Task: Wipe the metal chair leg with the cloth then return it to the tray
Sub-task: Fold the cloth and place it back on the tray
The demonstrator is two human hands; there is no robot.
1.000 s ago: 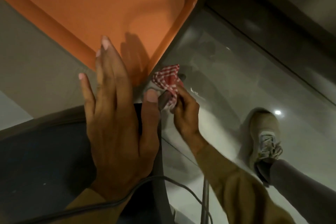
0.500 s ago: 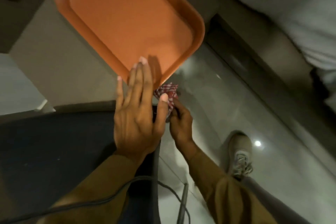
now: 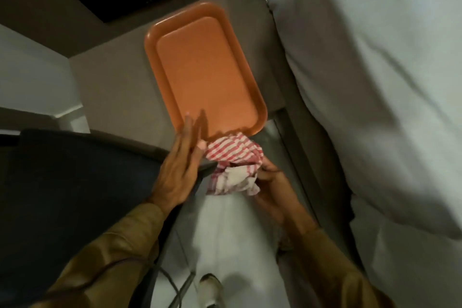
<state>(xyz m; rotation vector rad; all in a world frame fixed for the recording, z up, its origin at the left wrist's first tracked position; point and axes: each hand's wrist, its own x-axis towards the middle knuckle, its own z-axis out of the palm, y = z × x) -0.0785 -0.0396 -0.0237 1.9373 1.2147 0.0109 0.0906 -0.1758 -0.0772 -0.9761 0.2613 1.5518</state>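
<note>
I could read no text, label, brand or number on anything in front of me.

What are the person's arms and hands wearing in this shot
Both arms wear long mustard-brown sleeves, ending at the wrists. The left hand and right hand are bare, with no gloves; no rings or watch show. A thin dark cable crosses the left sleeve.

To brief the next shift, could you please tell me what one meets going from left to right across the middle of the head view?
Dark chair seat → left hand → red-and-white checked cloth → right hand → white bedding.
</note>
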